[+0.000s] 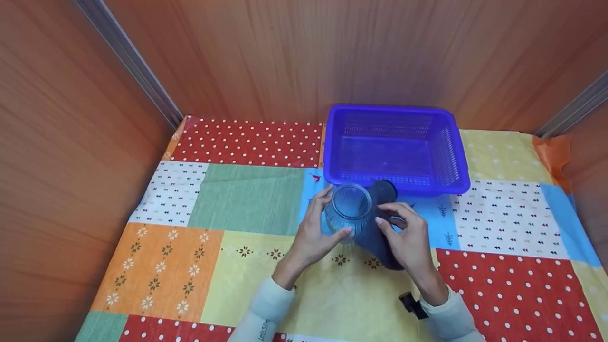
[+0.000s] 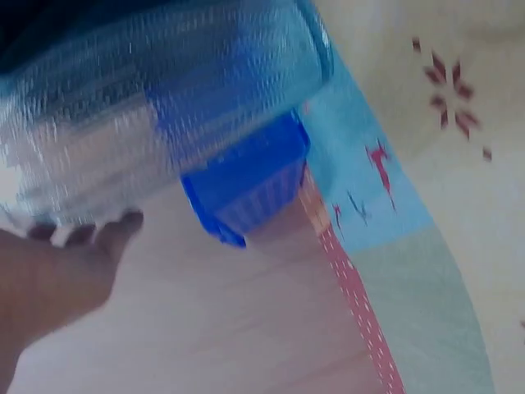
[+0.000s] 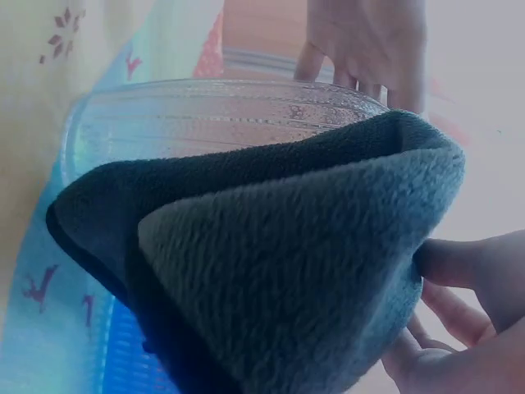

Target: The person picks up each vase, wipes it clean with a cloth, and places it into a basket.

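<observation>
A clear ribbed glass jar is held in my left hand, the thumb on its near side and the fingers round its left side. In the head view its round mouth faces up toward the camera. Against the jar's right side lies a dark grey cloth, which my right hand pinches between thumb and fingers. The right wrist view has the folded, fuzzy cloth covering much of the jar. Seen from the left wrist, the ribbed jar wall spans the upper left, beside the left fingers.
A purple plastic basket with perforated walls stands just beyond the hands, against the wood-grain back panel. Patchwork-print cloth covers the table. Side panels enclose it left and right. A dark band with a small black piece is on the right wrist.
</observation>
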{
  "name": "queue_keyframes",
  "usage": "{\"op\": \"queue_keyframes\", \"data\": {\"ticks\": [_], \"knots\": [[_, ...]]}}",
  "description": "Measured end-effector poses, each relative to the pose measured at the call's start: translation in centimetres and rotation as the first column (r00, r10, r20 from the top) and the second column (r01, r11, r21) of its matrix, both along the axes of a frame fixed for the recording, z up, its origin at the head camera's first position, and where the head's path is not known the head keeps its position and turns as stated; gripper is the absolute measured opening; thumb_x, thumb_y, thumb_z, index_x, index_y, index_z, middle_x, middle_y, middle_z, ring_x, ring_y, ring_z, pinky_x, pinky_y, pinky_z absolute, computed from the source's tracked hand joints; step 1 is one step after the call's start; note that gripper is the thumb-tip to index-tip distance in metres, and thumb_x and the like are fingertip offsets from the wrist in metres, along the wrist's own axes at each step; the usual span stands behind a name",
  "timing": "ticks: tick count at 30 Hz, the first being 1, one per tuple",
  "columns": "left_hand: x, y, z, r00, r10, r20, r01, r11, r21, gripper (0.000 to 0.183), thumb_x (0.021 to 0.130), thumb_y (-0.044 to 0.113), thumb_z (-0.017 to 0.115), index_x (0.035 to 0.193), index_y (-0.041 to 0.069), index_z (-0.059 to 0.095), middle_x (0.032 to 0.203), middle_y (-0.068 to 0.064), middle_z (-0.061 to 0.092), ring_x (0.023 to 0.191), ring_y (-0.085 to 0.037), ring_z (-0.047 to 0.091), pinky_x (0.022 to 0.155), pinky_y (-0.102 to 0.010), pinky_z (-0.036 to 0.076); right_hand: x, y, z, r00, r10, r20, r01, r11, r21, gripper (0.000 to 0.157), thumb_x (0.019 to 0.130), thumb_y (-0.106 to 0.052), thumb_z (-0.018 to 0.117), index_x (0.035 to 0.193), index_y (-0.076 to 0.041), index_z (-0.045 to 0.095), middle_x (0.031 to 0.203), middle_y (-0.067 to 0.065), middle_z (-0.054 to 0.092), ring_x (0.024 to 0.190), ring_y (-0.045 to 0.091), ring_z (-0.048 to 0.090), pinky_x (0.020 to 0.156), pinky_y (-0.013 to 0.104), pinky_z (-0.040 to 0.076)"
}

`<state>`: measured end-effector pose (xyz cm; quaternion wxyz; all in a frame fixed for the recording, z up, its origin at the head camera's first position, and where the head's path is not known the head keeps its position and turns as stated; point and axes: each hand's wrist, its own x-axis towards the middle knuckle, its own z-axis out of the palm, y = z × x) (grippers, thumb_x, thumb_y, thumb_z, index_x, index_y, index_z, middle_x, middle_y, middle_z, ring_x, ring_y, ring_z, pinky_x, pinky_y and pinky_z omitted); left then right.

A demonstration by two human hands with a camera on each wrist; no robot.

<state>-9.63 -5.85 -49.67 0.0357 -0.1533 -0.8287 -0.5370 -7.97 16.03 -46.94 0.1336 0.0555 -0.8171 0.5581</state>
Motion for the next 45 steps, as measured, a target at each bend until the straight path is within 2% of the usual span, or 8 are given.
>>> {"op": "queue_keyframes", "data": {"ticks": [3,5,16,24,27,31,38,45], "knots": [[-0.5,-1.0,0.2,0.992,-0.1,0.076,0.096,0.994,0.06,0.074,0.092,0.034,0.083,0.151,0.014,0.043,0.17,0.004,0.035,0.152,-0.024,0.04,0.123,-0.052,0.037,0.2,0.0,0.1,1.0,-0.005,0.015,0.006,1.0,-0.017,0.024,0.09,0.011,0.077,0.112,0.003,0.077,0.109,0.013,0.074,0.105,0.014,0.07,0.09,0.015,0.057],[-0.7,-1.2,0.3,0.988,-0.117,0.098,0.109,0.991,0.082,0.073,0.091,0.03,0.085,0.15,0.015,0.045,0.168,0.004,0.04,0.151,-0.023,0.042,0.123,-0.051,0.039,0.5,-0.1,0.3,1.0,-0.004,0.022,0.005,1.0,-0.031,0.023,0.089,0.01,0.078,0.111,0.002,0.077,0.109,0.013,0.074,0.104,0.01,0.069,0.09,0.015,0.057],[-0.1,-0.2,0.7,0.999,0.007,0.053,-0.007,1.0,0.005,0.087,0.084,0.031,0.092,0.157,0.016,0.047,0.156,-0.005,0.052,0.14,-0.026,0.053,0.113,-0.046,0.051,1.0,-0.5,0.8,1.0,-0.012,0.025,0.013,0.999,-0.029,0.025,0.089,0.009,0.08,0.112,0.001,0.077,0.11,0.013,0.073,0.106,0.021,0.071,0.091,0.017,0.057],[-0.2,0.0,0.6,1.0,0.018,0.015,-0.019,1.0,0.009,0.086,0.083,0.032,0.093,0.156,0.014,0.051,0.156,-0.004,0.053,0.14,-0.025,0.054,0.11,-0.048,0.053,0.6,-0.7,0.7,0.999,-0.026,-0.046,0.031,0.994,0.106,0.02,0.086,0.009,0.082,0.105,0.002,0.077,0.103,0.011,0.073,0.096,0.023,0.074,0.086,0.034,0.063],[-0.2,-0.1,0.6,1.0,0.015,0.023,-0.015,1.0,0.006,0.086,0.083,0.032,0.093,0.155,0.013,0.051,0.156,-0.004,0.053,0.141,-0.024,0.054,0.111,-0.047,0.052,0.5,-0.6,0.6,0.998,-0.026,-0.059,0.032,0.992,0.118,0.018,0.086,0.009,0.082,0.102,0.002,0.077,0.1,0.01,0.074,0.097,0.024,0.074,0.084,0.034,0.064],[-0.2,-0.1,0.5,0.999,0.013,0.029,-0.013,1.0,0.013,0.086,0.083,0.031,0.093,0.156,0.013,0.051,0.156,-0.004,0.052,0.142,-0.024,0.053,0.112,-0.046,0.052,0.5,-0.4,-0.1,0.999,-0.027,-0.043,0.032,0.991,0.126,0.017,0.087,0.011,0.08,0.101,0.002,0.076,0.097,0.01,0.074,0.096,0.024,0.074,0.082,0.033,0.064],[-0.3,-0.2,0.4,1.0,0.003,0.014,-0.003,1.0,0.03,0.085,0.084,0.026,0.092,0.156,0.013,0.049,0.157,-0.006,0.051,0.142,-0.026,0.052,0.112,-0.047,0.051,0.5,-0.2,-2.5,1.0,-0.02,-0.013,0.022,0.992,0.124,0.017,0.087,0.015,0.077,0.1,0.005,0.074,0.096,0.014,0.073,0.091,0.032,0.076,0.08,0.044,0.065],[-0.2,-0.3,0.3,0.999,-0.003,0.034,0.002,0.999,0.043,0.085,0.085,0.029,0.092,0.157,0.015,0.049,0.158,-0.003,0.05,0.144,-0.023,0.05,0.115,-0.045,0.049,0.2,-0.4,-4.5,0.999,-0.013,0.051,0.004,0.984,0.177,0.015,0.088,0.014,0.076,0.097,0.002,0.074,0.097,0.014,0.074,0.088,0.03,0.075,0.078,0.043,0.065]]}}
